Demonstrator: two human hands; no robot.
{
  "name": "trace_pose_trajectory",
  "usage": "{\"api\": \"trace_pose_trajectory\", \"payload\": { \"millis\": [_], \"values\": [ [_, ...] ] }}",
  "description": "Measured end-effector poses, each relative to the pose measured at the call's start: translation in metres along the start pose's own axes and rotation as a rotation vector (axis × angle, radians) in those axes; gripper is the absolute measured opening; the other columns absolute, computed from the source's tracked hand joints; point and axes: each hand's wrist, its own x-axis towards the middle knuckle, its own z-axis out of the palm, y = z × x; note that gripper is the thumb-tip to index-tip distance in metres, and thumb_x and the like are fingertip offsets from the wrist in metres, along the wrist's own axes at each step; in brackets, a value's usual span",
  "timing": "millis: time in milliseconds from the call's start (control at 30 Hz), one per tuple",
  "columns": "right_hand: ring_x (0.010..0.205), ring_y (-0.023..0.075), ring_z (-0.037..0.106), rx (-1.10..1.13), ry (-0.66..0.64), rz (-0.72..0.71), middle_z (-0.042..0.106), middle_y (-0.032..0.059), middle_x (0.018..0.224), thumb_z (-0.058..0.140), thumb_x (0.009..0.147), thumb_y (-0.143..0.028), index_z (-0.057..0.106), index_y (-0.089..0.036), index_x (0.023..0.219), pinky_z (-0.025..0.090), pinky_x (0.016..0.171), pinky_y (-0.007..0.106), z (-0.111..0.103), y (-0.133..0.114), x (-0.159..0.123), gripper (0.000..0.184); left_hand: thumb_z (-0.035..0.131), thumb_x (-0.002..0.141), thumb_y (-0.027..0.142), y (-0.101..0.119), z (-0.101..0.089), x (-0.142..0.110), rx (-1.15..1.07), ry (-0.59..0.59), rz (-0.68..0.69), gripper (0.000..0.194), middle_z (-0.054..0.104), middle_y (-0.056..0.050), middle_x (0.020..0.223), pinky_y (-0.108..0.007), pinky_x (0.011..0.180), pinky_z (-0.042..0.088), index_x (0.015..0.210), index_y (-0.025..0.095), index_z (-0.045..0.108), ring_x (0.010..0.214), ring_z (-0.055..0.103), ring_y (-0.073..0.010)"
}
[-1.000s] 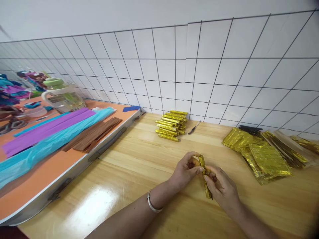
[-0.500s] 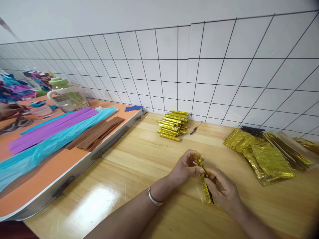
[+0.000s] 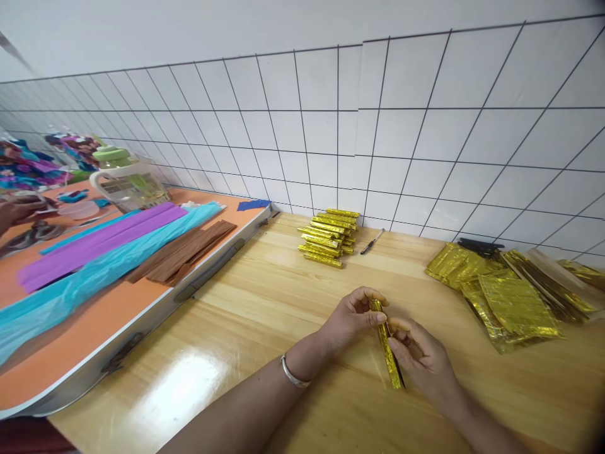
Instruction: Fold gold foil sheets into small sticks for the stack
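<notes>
Between my hands, over the wooden table (image 3: 227, 353), is a narrow strip of shiny gold foil (image 3: 390, 362), folded flat and slanting down to the right, with a dark edge along its right side. My left hand (image 3: 355, 315) pinches its upper end between thumb and fingers. My right hand (image 3: 418, 350) grips the same strip a little lower, thumb against its side. Beyond my hands, near the wall, lies a stack of similar gold foil strips (image 3: 326, 236). To the right are flat gold foil sheets (image 3: 515, 302), piled loosely and overlapping.
A pen (image 3: 372, 242) lies beside the stack. Black strips (image 3: 479, 247) sit behind the foil sheets. At left, an orange board (image 3: 118, 315) with a raised edge carries purple (image 3: 104, 243), turquoise and brown crepe paper and a green-lidded jug (image 3: 127, 183). Another person's hand (image 3: 21, 211) works at far left.
The upper end of the foil strip has shifted slightly left, with my left fingers curling over it. My right hand stays nearly in place. At far left, the other person's hand has moved slightly.
</notes>
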Motion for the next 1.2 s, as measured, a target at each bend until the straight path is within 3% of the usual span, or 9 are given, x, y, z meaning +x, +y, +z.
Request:
{"api": "trace_pose_trajectory", "payload": {
  "millis": [133,400,567,667,900,1200],
  "values": [
    [0.073,0.0142,0.058,0.119,-0.062,0.119,0.060,0.0024,0.083,0.052,0.084,-0.033,0.053,-0.021,0.111,0.050,0.063,0.024,0.001,0.004,0.000,0.030,0.077,0.062,0.038,0.001,0.001,-0.001,-0.040,0.009,0.006,0.040,0.060,-0.005,0.089,-0.026,0.070,0.043,0.091,0.014,0.061,0.077,0.055,-0.0136],
    [0.071,0.0138,0.057,0.079,-0.045,0.144,0.060,0.0015,0.081,0.055,0.082,-0.032,0.054,-0.022,0.111,0.049,0.064,0.025,0.002,0.005,0.001,0.030,0.075,0.067,0.031,-0.005,-0.003,0.000,-0.106,-0.006,0.003,0.032,0.060,-0.005,0.095,-0.026,0.070,0.044,0.087,0.015,0.055,0.077,0.057,-0.0124],
    [0.089,0.0183,0.060,0.134,0.087,0.169,0.062,0.0063,0.101,0.062,0.077,-0.033,0.047,-0.023,0.117,0.052,0.076,0.032,0.001,0.010,0.001,0.043,0.073,0.069,0.029,-0.003,-0.009,0.004,-0.182,0.092,-0.001,0.030,0.061,-0.003,0.096,-0.026,0.073,0.044,0.085,0.017,0.052,0.089,0.060,-0.0156],
    [0.094,0.0189,0.058,0.190,0.190,0.173,0.059,0.0072,0.106,0.064,0.076,-0.032,0.047,-0.024,0.110,0.050,0.080,0.033,0.000,0.009,0.002,0.039,0.072,0.070,0.027,-0.003,-0.013,0.006,-0.239,0.146,0.030,0.028,0.061,-0.002,0.098,-0.024,0.073,0.045,0.087,0.019,0.051,0.094,0.059,-0.0155],
    [0.069,0.0128,0.055,0.371,0.260,0.210,0.056,0.0018,0.083,0.062,0.079,-0.033,0.047,-0.022,0.103,0.050,0.060,0.024,-0.006,0.001,0.003,0.030,0.068,0.075,0.024,-0.008,-0.017,0.009,-0.286,0.185,0.082,0.023,0.058,-0.003,0.104,-0.023,0.075,0.046,0.088,0.018,0.050,0.097,0.058,-0.0142],
    [0.066,0.0119,0.054,0.406,0.269,0.212,0.056,-0.0005,0.072,0.057,0.084,-0.032,0.048,-0.021,0.106,0.047,0.061,0.024,-0.010,-0.002,0.002,0.027,0.070,0.073,0.027,-0.010,-0.017,0.009,-0.244,0.197,0.071,0.026,0.058,-0.003,0.105,-0.025,0.078,0.046,0.087,0.018,0.051,0.100,0.057,-0.0165]
  ]
}}
